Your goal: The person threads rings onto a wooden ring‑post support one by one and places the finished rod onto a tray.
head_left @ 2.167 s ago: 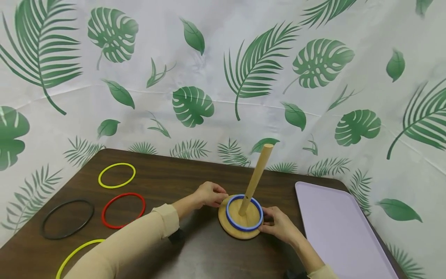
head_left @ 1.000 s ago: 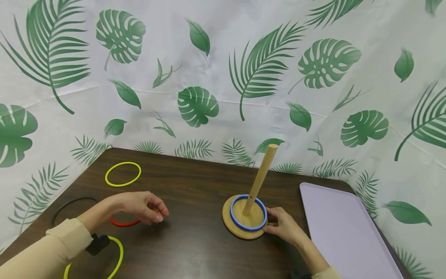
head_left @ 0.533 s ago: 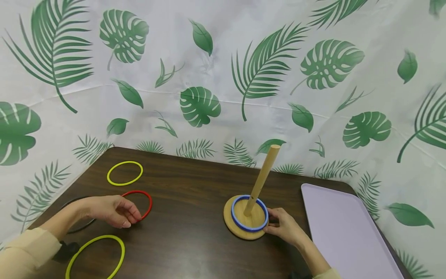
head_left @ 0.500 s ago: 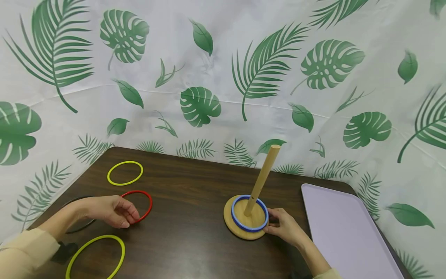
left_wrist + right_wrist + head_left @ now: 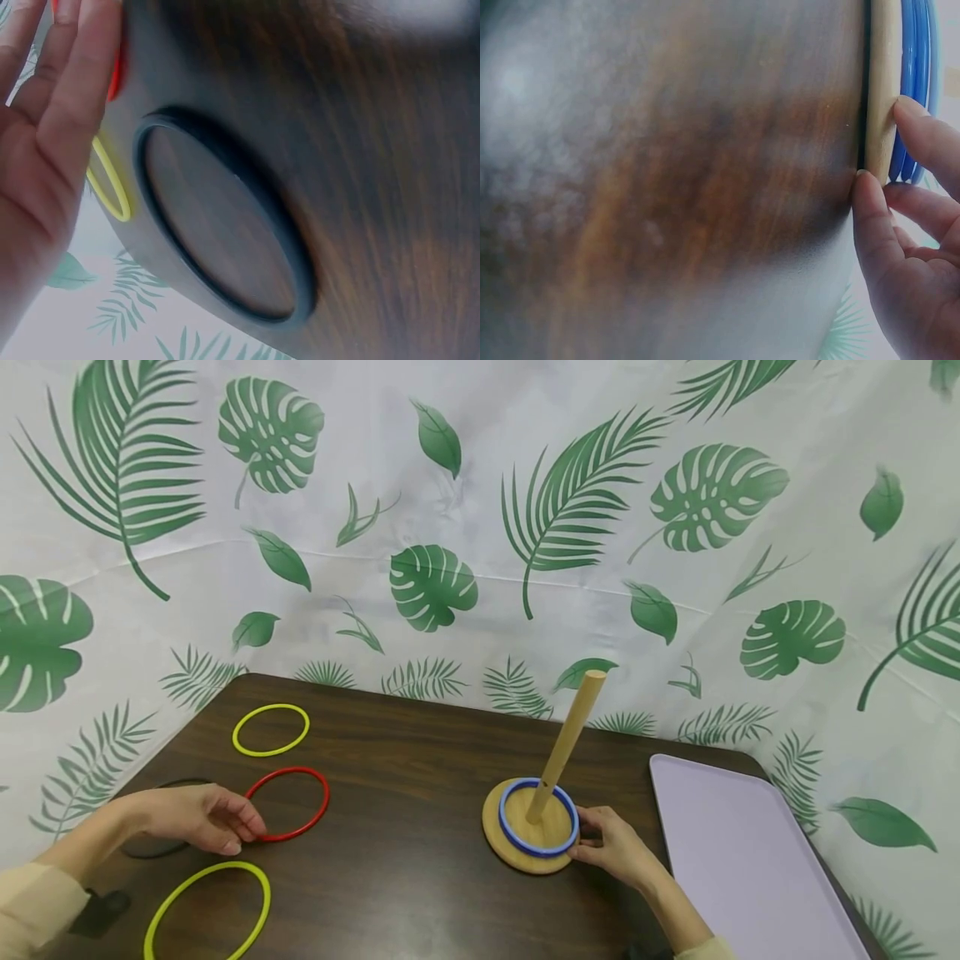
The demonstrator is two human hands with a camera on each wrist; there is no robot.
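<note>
The left hand (image 5: 198,818) has just gone away from the round wooden base (image 5: 492,831) and over to the loose rings. It passed close to the red ring (image 5: 327,793) and is now a bit more to the left, between that and the black ring (image 5: 238,178). Its fingers are loosely bent, and I can see nothing in them. The tips are right beside the edge of the red ring, but I cannot tell if they touch it. The black ring lies flat on the tabletop (image 5: 420,860), partly hidden by the hand in the head view.

The right hand (image 5: 611,843) has stayed put. Its thumb and fingers are close together and pinch the edge of the wooden base. The peg (image 5: 570,735) stands up from that base, and the blue ring (image 5: 542,852) lies around its foot.

So I think the work is now split: 1 hand keeps the base still and 1 is at the loose rings, with none lifted yet. There are also 2 yellow rings: the far yellow ring (image 5: 308,723) and the near yellow ring (image 5: 267,893). The pale purple tray (image 5: 735,835) sits on the right side
</note>
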